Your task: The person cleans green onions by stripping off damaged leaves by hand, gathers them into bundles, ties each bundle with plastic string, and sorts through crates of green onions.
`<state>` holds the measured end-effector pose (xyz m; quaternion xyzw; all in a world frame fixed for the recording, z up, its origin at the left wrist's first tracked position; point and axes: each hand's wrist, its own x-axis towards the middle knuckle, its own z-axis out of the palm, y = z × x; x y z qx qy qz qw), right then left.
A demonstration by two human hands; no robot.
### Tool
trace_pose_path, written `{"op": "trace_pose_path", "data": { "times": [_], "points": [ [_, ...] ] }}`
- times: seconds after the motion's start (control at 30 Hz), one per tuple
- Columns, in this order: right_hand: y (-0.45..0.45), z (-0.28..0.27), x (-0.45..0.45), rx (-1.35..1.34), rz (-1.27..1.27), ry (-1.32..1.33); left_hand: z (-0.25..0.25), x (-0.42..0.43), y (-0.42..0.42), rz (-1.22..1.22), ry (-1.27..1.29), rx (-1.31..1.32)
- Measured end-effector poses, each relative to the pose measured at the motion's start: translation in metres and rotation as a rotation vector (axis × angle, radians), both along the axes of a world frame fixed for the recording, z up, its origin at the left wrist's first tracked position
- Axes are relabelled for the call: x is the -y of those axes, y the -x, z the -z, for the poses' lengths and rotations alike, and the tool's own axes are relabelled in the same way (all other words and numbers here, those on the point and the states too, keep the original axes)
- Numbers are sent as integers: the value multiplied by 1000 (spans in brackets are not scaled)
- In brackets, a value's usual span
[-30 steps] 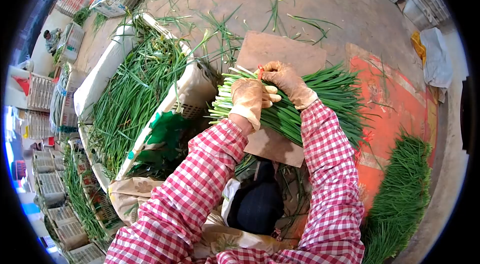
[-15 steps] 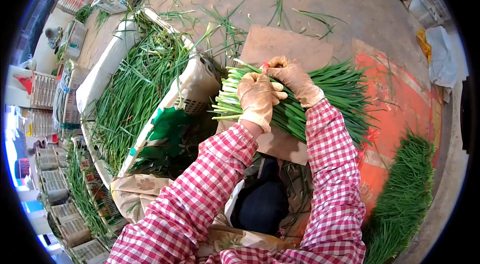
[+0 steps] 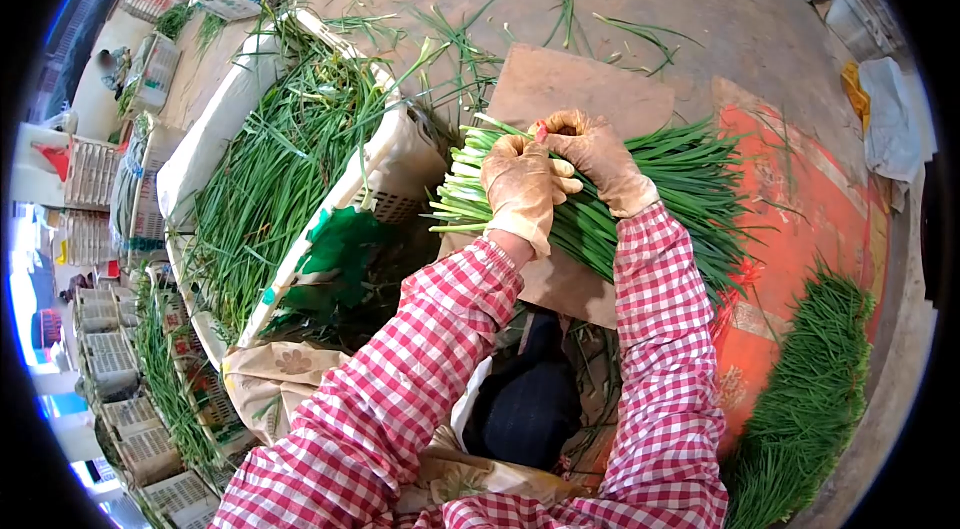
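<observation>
A thick bunch of long green stalks (image 3: pixel 685 194) lies across a brown board (image 3: pixel 580 89), its pale ends to the left. My left hand (image 3: pixel 522 186), in a stained glove, is closed on the bunch near those pale ends. My right hand (image 3: pixel 592 157), gloved too, pinches a red tie (image 3: pixel 541 132) at the bunch's upper edge. The fingertips of both hands nearly meet there. The underside of the bunch is hidden.
A white crate (image 3: pixel 375 164) heaped with loose stalks (image 3: pixel 270 169) stands at the left. On the right, an orange sheet (image 3: pixel 775 219) lies beside a pile of green stalks (image 3: pixel 810 389). Stacked crates (image 3: pixel 110 349) and a person (image 3: pixel 112 69) are at the far left.
My left hand's fingers have curled in and moved up toward the red tie. The view has shifted slightly. My right hand stays at the tie.
</observation>
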<state>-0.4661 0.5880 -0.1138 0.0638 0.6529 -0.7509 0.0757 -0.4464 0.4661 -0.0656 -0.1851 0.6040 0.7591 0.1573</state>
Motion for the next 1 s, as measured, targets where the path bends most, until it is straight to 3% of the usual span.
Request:
{"op": "trace_pose_path", "data": {
  "times": [0.17, 0.27, 0.37, 0.7, 0.87, 1.0],
  "points": [
    [-8, -10, -1, -11, 2, -281, 0, -1, 5, 7, 12, 10],
    [-6, 3, 0, -75, 38, -188, -2, -3, 7, 20, 36, 11],
    [-3, 10, -2, -142, 55, -281, -3, -5, 8, 37, 44, 37],
    [6, 23, -6, -70, 48, -302, -4, -3, 11, 98, 115, 33],
    [0, 12, -3, -50, 79, -142, -5, -2, 13, 133, 173, 26],
    [1, 9, -2, -59, 103, -232, -6, -2, 13, 116, 136, 23]
  ]
}}
